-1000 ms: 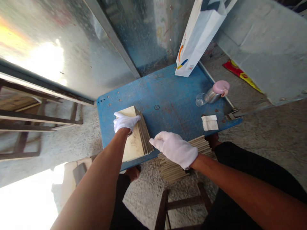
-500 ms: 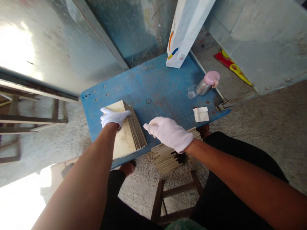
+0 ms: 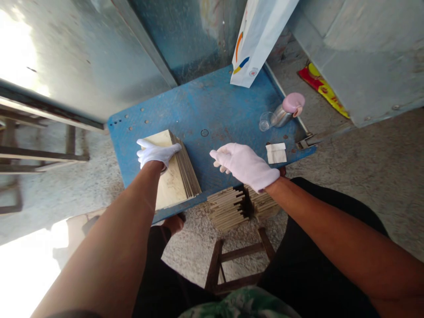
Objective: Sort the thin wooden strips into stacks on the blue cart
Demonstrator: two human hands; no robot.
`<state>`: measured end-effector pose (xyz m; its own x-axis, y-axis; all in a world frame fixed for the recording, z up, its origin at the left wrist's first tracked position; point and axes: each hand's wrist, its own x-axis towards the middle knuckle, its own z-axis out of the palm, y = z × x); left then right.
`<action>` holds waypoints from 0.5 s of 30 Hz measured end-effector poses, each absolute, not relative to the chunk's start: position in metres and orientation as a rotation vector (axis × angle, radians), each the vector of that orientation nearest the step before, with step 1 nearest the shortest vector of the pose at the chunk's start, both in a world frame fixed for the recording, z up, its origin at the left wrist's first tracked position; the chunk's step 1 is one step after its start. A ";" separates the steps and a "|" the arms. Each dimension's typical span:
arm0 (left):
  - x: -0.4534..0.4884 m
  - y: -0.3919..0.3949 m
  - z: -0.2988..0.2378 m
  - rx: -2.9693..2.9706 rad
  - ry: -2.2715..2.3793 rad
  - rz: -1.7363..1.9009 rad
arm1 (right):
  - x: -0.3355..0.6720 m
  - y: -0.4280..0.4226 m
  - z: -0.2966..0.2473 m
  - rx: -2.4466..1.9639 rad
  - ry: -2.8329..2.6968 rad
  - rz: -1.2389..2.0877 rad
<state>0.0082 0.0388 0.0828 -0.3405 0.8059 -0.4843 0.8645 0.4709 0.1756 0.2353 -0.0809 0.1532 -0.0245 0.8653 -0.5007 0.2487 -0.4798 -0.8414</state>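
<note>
A leaning stack of thin, cream-faced, tile-like sheets (image 3: 172, 187) sits at the left end of the blue table (image 3: 185, 110). My left hand (image 3: 155, 154), in a white glove, rests on the top sheet with its fingers spread and its thumb over the right edge. In a white glove too, my right hand (image 3: 245, 165) hangs above the table's front edge, right of the stack. Its fingers are loosely bent and apart, and nothing shows in them. Below it, more stacked sheets (image 3: 228, 207) stand edge-up by the floor, partly covered by my right hand.
A pink-lidded steel flask (image 3: 283, 115) and a clear cup (image 3: 265, 123) are at the table's right end, near a folded white paper (image 3: 276, 153). A tall white bag (image 3: 258, 48) stands at the back. Below me is a wooden stool (image 3: 240, 251); metal panels (image 3: 192, 44) rise behind.
My right hand has moved right and slightly up, away from the stack, and its fingers have come farther apart. My left hand stays on the stack. The whole view has shifted slightly.
</note>
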 end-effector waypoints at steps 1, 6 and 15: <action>0.009 0.037 0.084 1.359 2.257 -0.147 | 0.237 -0.080 0.153 -1.729 -1.145 1.547; 0.016 0.011 0.090 1.526 2.350 -0.130 | 0.243 -0.080 0.156 -1.681 -1.077 1.541; 0.032 -0.096 0.120 1.856 2.200 -0.295 | 0.252 -0.083 0.168 -1.615 -1.096 1.497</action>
<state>0.0318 -0.0964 0.1198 -0.1594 0.9354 -0.3157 0.9855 0.1695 0.0047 0.2517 -0.0830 0.1676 -0.0111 0.9032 -0.4291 0.1364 -0.4238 -0.8954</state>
